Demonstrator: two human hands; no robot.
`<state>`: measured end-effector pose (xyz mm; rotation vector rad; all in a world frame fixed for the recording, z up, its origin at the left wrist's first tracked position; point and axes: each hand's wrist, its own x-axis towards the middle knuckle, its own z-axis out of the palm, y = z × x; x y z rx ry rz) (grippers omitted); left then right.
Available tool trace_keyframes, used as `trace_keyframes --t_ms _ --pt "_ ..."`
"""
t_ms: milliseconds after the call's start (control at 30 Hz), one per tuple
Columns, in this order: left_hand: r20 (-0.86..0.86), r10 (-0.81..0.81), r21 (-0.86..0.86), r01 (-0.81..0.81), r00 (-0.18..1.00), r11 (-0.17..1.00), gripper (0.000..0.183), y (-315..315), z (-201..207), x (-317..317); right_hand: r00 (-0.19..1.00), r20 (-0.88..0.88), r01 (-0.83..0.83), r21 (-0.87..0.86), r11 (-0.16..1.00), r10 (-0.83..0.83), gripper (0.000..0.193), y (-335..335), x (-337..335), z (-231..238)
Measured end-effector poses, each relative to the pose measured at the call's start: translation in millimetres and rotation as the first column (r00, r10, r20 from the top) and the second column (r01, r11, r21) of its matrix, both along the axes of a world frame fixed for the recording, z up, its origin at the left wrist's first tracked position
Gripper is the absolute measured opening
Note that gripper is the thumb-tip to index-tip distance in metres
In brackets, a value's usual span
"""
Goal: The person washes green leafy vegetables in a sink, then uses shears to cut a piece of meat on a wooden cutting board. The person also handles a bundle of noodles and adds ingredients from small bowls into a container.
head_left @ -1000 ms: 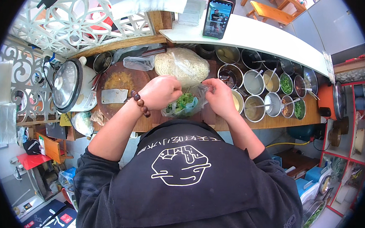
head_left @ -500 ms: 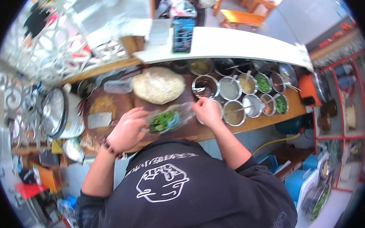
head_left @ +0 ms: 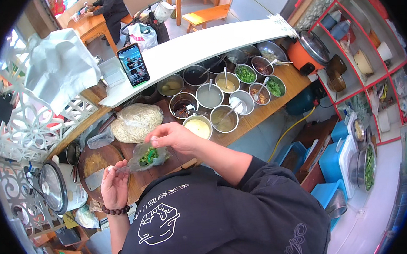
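A clear plastic bag [head_left: 136, 164] with chopped green leaves [head_left: 149, 155] inside is stretched between my two hands, over the brown board [head_left: 156, 175]. My left hand [head_left: 115, 187], below a dark beaded bracelet, has its fingers closed on the bag's left end, beside the round chopping board [head_left: 96, 158]. At the bag's upper edge my right hand [head_left: 177, 139] pinches the plastic between thumb and fingers. A large bag of pale noodles [head_left: 138, 122] lies just beyond. On the chopping board a cleaver [head_left: 94, 180] rests, partly behind my left hand.
Several metal bowls of sauces and chopped greens, including a yellow one [head_left: 197, 127], stand to the right. A phone [head_left: 133, 65] leans on the white ledge [head_left: 199, 50]. A lidded pot [head_left: 53, 187] is at left, an orange cooker [head_left: 307, 53] at far right. Someone sits at a table beyond.
The view has turned right. My right hand has come in over the bag from its right end, and my left hand has moved to the bag's left end, palm turned up.
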<state>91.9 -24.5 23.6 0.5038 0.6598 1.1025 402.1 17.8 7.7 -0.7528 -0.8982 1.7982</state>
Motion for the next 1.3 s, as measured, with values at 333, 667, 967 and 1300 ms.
trace_keyframes --t_ms 333,667,967,1300 --pt "-0.677 -0.004 0.313 0.293 0.736 0.904 0.028 12.5 -0.9 46.9 0.802 0.587 -0.222 0.126 0.967 0.108 0.050 -1.7 -64.1 -7.8" --pt "-0.321 -0.100 0.083 0.133 0.942 0.988 0.020 13.5 -28.0 34.0 0.514 0.780 0.002 0.415 0.910 -0.356 0.039 -24.1 -20.5 -26.7" --pt "-0.218 -0.062 0.057 0.076 0.974 0.995 0.022 8.6 -27.3 24.4 0.111 0.882 0.011 0.460 0.888 -0.459 0.012 -33.1 27.0 -6.5" --pt "-0.506 -0.047 0.185 0.161 0.861 0.969 0.040 6.8 -29.0 34.3 0.986 0.150 0.078 0.007 0.997 -0.078 0.038 -8.2 -19.2 -17.5"
